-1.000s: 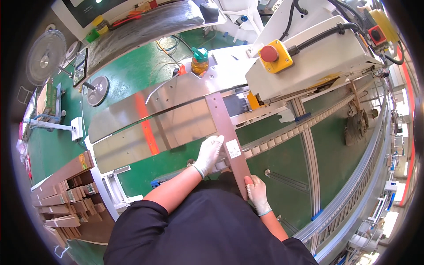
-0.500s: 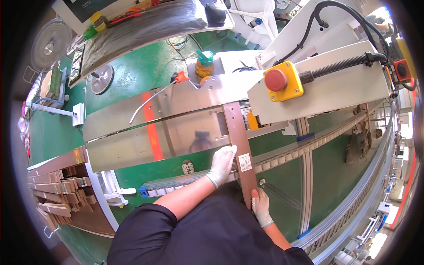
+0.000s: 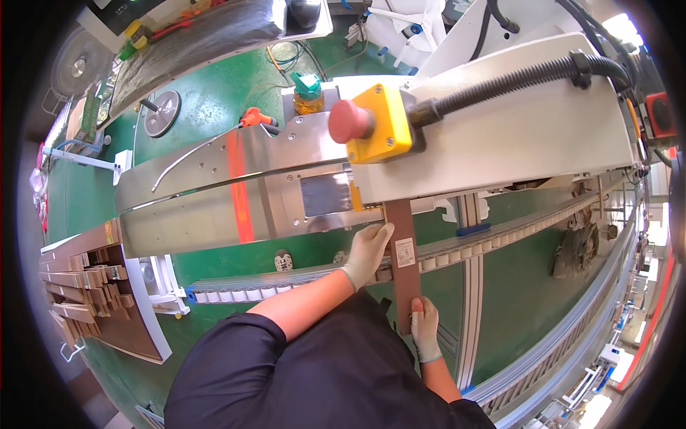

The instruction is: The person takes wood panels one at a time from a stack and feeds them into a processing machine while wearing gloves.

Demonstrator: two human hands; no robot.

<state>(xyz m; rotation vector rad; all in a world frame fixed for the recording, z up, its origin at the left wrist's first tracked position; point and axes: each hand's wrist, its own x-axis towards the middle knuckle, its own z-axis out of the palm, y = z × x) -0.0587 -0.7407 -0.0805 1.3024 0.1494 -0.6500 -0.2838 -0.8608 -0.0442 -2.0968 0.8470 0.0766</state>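
Observation:
A flat brown board (image 3: 406, 275) with a white printed label points away from me, its far end hidden beneath the white machine housing (image 3: 500, 136). My left hand (image 3: 368, 252), gloved in white, grips its left edge near the machine, fingers closed. Lower down, my right hand (image 3: 425, 323), also gloved, is wrapped round the near end, with the thumb on top. Left of the board lies the steel machine bed (image 3: 193, 225), with a long slot and an orange-red stripe. A yellow box with a red push button (image 3: 350, 120) is fixed on the housing.
A roller track (image 3: 457, 259) runs below the board. On the left, a brown-sided cart (image 3: 143, 314) carries several stacked brown strips (image 3: 78, 289). An orange-handled tool (image 3: 254, 118) and a green-capped jar (image 3: 308, 100) sit behind the bed. Black corrugated hose (image 3: 514, 86) crosses the housing.
The board's far end has gone from over the steel bed to under the housing, both hands still on it. My view has shifted, so the machine appears closer and further left.

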